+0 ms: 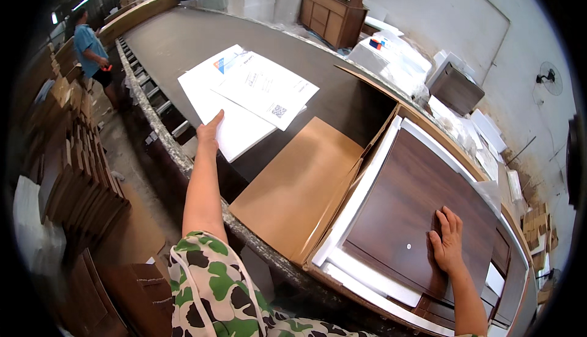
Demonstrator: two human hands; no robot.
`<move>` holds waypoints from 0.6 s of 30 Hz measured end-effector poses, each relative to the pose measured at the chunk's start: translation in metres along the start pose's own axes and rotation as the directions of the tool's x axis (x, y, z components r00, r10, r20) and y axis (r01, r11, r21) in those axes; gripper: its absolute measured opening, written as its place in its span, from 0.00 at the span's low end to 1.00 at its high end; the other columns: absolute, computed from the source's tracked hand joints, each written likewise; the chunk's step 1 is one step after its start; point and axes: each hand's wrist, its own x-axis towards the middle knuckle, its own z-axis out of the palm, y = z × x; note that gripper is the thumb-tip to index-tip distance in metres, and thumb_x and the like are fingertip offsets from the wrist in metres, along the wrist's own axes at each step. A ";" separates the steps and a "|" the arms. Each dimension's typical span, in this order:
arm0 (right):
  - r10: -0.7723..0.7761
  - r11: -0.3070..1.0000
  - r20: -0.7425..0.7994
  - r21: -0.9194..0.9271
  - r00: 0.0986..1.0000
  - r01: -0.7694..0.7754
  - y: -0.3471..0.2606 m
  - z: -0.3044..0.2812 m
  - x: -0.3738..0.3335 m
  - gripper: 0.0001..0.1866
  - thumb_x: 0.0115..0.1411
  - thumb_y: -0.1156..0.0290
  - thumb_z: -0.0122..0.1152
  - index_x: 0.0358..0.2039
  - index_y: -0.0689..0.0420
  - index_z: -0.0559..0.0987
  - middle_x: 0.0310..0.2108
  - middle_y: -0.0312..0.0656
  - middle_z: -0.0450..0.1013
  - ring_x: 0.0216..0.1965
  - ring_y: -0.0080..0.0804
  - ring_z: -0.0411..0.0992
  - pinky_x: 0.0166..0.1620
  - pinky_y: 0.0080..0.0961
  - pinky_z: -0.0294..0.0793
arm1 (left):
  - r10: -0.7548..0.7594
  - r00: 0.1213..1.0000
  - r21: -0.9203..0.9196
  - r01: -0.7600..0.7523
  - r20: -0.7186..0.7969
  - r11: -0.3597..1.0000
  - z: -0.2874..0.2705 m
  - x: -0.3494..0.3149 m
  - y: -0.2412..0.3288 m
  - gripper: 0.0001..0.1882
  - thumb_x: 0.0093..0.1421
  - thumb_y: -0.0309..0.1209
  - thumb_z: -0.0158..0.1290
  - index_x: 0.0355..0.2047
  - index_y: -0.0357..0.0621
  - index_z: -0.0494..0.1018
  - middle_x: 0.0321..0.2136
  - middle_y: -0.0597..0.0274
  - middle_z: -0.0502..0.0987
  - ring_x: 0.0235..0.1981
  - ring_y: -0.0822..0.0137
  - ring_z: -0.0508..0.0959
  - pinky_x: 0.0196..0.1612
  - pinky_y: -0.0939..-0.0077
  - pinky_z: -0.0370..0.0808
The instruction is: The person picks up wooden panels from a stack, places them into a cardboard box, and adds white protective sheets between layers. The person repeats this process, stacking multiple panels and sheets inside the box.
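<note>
My left hand (210, 132) grips the near left edge of a flat white board (235, 134), perhaps foam; its thumb shows, while the other fingers are mostly hidden. On top of that board lies a printed white sheet (264, 86) with a square code in one corner. Lying on a dark brown wood-grain panel (397, 196), my right hand (449, 239) has its fingers stretched out and holds nothing. The panel sits in an opened cardboard carton (351, 181), edged with white foam strips (367, 276). One carton flap (299, 181) is folded out to the left.
A long dark worktop (177, 34) with rollers (160, 108) along its left side runs away from me. Stacked brown boards (82, 160) stand at the left. A person in a blue shirt (88, 47) is beyond them. Foam pieces (391, 56) and a brown cabinet (327, 13) line the wall.
</note>
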 end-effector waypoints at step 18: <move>0.114 0.558 0.124 0.813 0.986 -0.167 0.025 -0.136 0.036 0.40 0.48 0.50 0.67 0.55 0.63 0.66 0.48 0.52 0.69 0.48 0.36 0.68 0.51 0.29 0.66 | -0.177 0.669 0.321 -0.096 0.721 0.942 0.154 -0.424 0.122 0.26 0.59 0.40 0.54 0.47 0.28 0.65 0.37 0.49 0.75 0.36 0.62 0.78 0.37 0.72 0.78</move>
